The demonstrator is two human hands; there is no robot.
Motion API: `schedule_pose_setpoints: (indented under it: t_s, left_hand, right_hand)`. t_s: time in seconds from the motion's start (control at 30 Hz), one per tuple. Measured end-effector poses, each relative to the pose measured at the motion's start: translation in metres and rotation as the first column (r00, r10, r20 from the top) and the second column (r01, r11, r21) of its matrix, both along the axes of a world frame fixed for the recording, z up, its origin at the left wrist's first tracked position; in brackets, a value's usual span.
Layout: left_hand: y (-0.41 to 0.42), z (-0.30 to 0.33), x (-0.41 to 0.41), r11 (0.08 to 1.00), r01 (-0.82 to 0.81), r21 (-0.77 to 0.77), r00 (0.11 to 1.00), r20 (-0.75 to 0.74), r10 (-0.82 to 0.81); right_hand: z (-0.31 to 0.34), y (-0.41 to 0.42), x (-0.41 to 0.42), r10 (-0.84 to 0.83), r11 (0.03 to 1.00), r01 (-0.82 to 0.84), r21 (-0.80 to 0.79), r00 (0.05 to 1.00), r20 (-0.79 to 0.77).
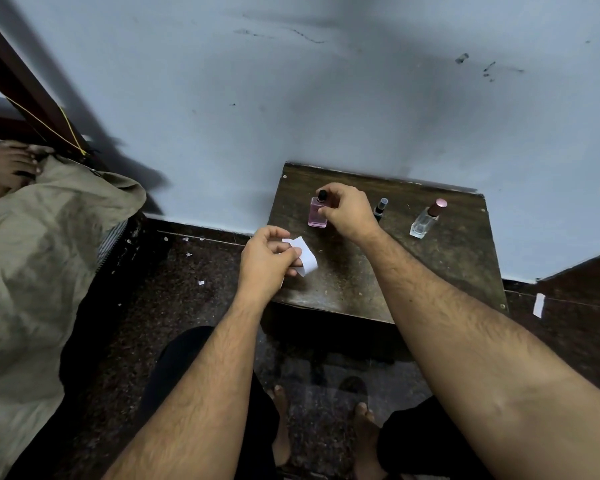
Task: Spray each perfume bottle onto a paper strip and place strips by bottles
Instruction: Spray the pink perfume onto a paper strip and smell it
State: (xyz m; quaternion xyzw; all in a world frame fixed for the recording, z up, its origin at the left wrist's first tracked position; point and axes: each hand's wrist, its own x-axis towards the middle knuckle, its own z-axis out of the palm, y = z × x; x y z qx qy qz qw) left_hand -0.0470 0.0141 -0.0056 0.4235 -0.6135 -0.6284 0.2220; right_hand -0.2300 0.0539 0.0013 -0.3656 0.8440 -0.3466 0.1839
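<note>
Fingers of the right hand [345, 211] grasp the upright pink square glass perfume bottle [317, 212] on the dark wooden bench [413, 271]; just below-left, the left hand [267, 259] pinches a curled white paper strip [307, 259].

Three bottles [317, 212] on the table [347, 282] — strip [307, 259] in front

The room is dim, under a cool, flat light, and broad soft shadows smear across the wall [326, 81] in the upper half of the frame. The wide lens bends the edges, stretching the forearms at the bottom, and the upper left corner goes soft and blurred.
</note>
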Motion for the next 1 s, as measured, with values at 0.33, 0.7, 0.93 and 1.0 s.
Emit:
schedule_pose_setpoints:
  t_s: [0.33, 0.7, 0.93, 1.0]
  left_hand:
    - [-0.001, 0.009, 0.006, 1.0, -0.015, -0.004, 1.0, 0.003, 0.015]
    - [0.026, 0.065, 0.003, 0.96, 0.206, -0.188, 0.978, 0.022, -0.205]
    - [0.049, 0.108, 0.011, 0.928, 0.307, -0.21, 0.951, 0.021, -0.309]
    - [0.054, 0.118, 0.014, 0.913, 0.36, -0.191, 0.931, 0.017, -0.364]
  right_hand:
    - [0.023, 0.034, 0.012, -0.125, 0.982, 0.085, -0.169, 0.963, -0.238]
    - [0.087, 0.083, 0.033, 0.286, 0.958, -0.281, -0.054, 0.948, 0.142]
    - [0.128, 0.111, 0.04, 0.172, 0.966, -0.12, -0.229, 0.959, 0.223]
    - [0.139, 0.119, 0.04, 0.111, 0.96, -0.037, -0.278, 0.96, 0.259]
